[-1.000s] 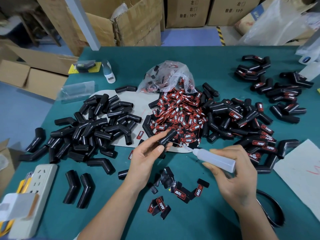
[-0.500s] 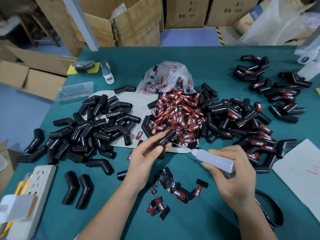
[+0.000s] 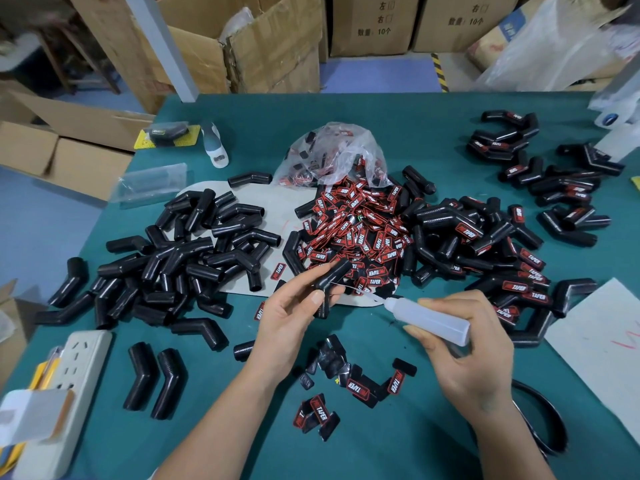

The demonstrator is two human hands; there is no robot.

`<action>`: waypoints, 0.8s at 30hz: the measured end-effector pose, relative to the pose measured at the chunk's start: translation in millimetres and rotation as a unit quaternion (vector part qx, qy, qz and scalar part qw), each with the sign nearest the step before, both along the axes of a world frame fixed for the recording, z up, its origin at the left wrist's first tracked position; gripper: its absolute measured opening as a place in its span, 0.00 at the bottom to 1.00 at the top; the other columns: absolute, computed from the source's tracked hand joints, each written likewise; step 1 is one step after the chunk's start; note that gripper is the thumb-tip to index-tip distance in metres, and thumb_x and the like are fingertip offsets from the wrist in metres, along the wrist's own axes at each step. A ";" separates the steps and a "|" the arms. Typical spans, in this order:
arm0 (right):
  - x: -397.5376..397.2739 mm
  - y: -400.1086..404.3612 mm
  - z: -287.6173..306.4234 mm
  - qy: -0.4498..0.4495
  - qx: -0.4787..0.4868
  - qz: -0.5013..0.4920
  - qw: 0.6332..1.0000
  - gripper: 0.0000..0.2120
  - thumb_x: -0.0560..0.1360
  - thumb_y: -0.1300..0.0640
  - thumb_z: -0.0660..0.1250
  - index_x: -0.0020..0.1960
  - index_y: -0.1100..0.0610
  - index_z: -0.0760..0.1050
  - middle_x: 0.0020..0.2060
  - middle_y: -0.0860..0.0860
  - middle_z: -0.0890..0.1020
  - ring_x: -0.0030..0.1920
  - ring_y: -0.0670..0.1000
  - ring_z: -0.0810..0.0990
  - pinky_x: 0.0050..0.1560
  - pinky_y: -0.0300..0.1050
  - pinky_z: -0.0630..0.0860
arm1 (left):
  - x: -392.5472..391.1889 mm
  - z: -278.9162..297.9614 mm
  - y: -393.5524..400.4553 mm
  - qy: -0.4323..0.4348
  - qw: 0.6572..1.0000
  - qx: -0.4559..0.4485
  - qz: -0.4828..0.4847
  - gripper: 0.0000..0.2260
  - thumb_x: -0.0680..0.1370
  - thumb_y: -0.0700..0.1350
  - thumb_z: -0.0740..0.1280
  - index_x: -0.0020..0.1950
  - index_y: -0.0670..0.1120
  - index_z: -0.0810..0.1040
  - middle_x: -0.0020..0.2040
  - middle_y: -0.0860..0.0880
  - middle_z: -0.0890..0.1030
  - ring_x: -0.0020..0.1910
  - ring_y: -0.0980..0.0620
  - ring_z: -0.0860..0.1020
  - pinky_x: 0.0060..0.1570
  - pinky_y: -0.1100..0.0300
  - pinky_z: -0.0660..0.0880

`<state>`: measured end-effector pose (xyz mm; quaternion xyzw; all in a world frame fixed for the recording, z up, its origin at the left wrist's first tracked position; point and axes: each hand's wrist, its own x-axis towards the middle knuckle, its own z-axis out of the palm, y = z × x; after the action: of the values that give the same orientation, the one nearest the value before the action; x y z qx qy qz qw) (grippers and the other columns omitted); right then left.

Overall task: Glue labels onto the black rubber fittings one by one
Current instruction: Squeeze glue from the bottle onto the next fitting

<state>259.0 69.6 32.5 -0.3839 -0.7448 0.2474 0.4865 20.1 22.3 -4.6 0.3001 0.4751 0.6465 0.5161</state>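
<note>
Nearest me, a few loose labels (image 3: 360,389) lie scattered on the green table (image 3: 433,441), some face up, some face down. Just beyond them are my hands. My left hand (image 3: 294,323) pinches one bare fitting (image 3: 330,278) between thumb and fingers, lifted off the table and tilted up to the right. My right hand (image 3: 464,344) is wrapped around the glue bottle (image 3: 429,318), its thin nozzle pointing left at the fitting.

Over the last second almost nothing has shifted: fitting and bottle have kept their places, the nozzle tip staying at the fitting's side. I take that to mean I am laying glue on this piece, with no label on it yet. Whether glue is actually coming out is too fine to see.

Left of my hands lies the heap of unlabelled fittings (image 3: 194,258); a power strip (image 3: 69,372) sits at the near left edge. Straight ahead is the label pile (image 3: 353,230), spilling from a clear bag (image 3: 332,154). To the right, and farther right still, lie the labelled fittings (image 3: 502,251). Judging by the two heaps, I am roughly halfway through. Cardboard boxes (image 3: 270,39) stand past the far edge.
</note>
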 end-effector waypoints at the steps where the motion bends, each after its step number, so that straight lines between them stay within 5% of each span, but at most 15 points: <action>1: 0.1 0.3 0.3 0.004 0.000 -0.002 1.000 0.13 0.80 0.45 0.70 0.57 0.53 0.76 0.48 0.48 0.79 0.53 0.37 0.77 0.50 0.28 0.71 | 0.2 0.4 0.1 -0.003 1.000 0.001 0.001 0.21 0.79 0.54 0.76 0.70 0.49 0.81 0.62 0.40 0.85 0.63 0.40 0.83 0.65 0.53 0.77; 24: 1.7 1.9 -3.8 0.009 0.009 -0.008 1.000 0.12 0.75 0.53 0.73 0.57 0.54 0.77 0.47 0.49 0.79 0.52 0.38 0.77 0.49 0.29 0.71 | 0.8 2.1 -0.7 -0.025 1.000 0.008 0.000 0.17 0.80 0.45 0.71 0.69 0.49 0.83 0.62 0.39 0.85 0.62 0.40 0.84 0.63 0.54 0.79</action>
<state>260.7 71.5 28.8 -0.3829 -0.7394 0.2406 0.4987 20.9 21.6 -2.5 0.2881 0.4566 0.6575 0.5255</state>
